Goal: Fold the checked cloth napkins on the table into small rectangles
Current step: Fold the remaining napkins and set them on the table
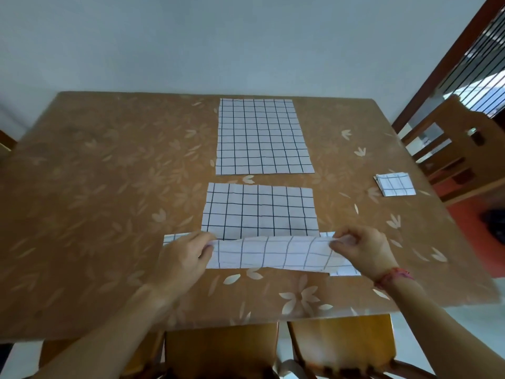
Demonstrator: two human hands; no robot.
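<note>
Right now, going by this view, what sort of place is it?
Probably a home dining room: a table with a floral brown cover, wooden chairs tucked at its near edge, and a barred window at the right.

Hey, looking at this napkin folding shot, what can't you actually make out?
1. Head view: whether the lifted flap belongs to the middle napkin or a separate cloth. The left hand, the right hand and the flap cover the join.
2. Head view: how many napkins the folded pile holds. It is too small and blurred.
3. Head view: the near chairs, cut off by the bottom edge and partly hidden by the table.
</note>
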